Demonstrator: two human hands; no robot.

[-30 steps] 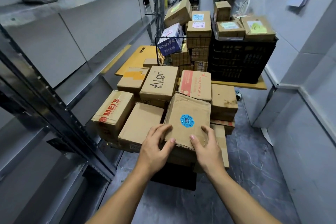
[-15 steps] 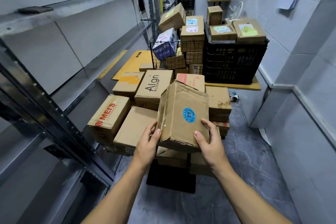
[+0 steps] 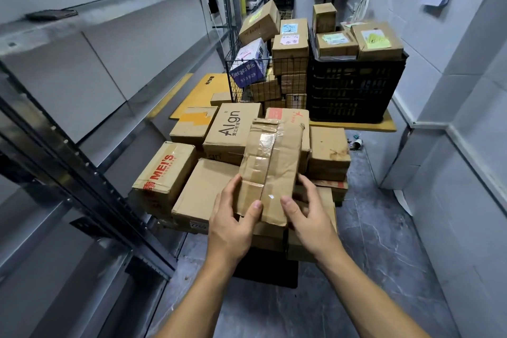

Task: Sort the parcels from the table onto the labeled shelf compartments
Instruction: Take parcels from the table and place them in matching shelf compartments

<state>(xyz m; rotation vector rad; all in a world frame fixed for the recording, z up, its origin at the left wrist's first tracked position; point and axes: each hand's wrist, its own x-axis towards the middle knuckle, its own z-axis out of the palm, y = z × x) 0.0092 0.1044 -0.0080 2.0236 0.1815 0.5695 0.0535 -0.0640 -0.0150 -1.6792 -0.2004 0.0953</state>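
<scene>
A flat brown cardboard parcel (image 3: 271, 167) with clear tape down its middle is held tilted above the pile. My left hand (image 3: 233, 217) grips its lower left corner, thumb on the taped face. My right hand (image 3: 307, 211) holds its lower right edge. Below it, several parcels cover a low table, among them a "MEI'S" box (image 3: 162, 173), an "Algn" box (image 3: 233, 129) and a plain box (image 3: 203, 189). The grey metal shelf (image 3: 90, 107) runs along the left, with bare boards at this spot. No compartment labels are readable.
Behind the pile stand a wire basket (image 3: 263, 74) full of parcels and a black plastic crate (image 3: 354, 85) with boxes on top, on a yellow board (image 3: 365, 125). A white wall (image 3: 461, 118) closes the right side. Dark tiled floor (image 3: 370, 255) lies below.
The parcel has been lifted off the pile and turned over: the blue round sticker faced me before, now the taped side does. Both hands shifted their grip at its lower edge.
</scene>
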